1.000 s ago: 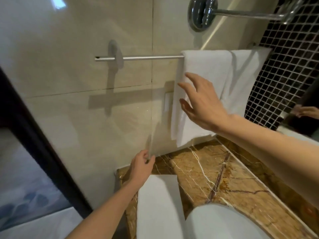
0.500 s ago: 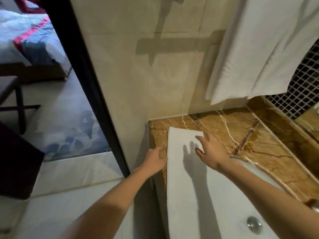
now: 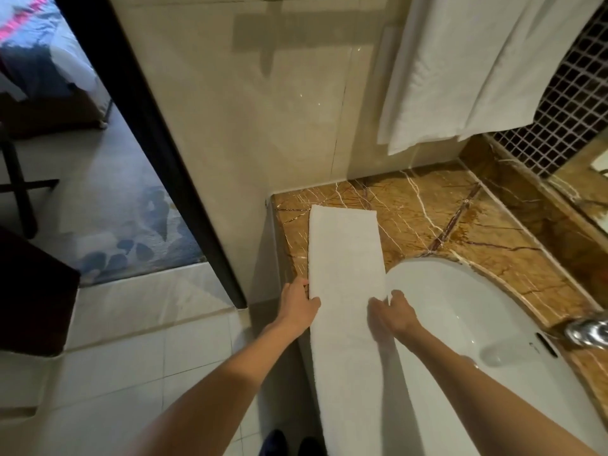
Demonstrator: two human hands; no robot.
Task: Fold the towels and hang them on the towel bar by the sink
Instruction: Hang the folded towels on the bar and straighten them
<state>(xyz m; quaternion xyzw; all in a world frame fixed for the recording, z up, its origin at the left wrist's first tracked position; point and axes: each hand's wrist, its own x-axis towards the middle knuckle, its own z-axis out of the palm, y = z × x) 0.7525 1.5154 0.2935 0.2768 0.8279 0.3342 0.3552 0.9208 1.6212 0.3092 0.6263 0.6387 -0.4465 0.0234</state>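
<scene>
Okay, head view only. We grip the folded towel (image 3: 345, 258) at both long edges. The left hand (image 3: 297, 306) pinches the left edge, thumb on top and fingers tucked under. The right hand (image 3: 393, 315) curls round the right edge, just beside the sink (image 3: 477, 307). The towel runs as a long strip between our fingers, its far end ahead of them on the counter (image 3: 444, 209) and its near end draped off the front below the wrists. This looks like the pick-up before hanging. To do it well, hold both pinches level and lift evenly so the fold stays lined up. The hung towel (image 3: 460, 70) is up and right of the fingers, well apart.
</scene>
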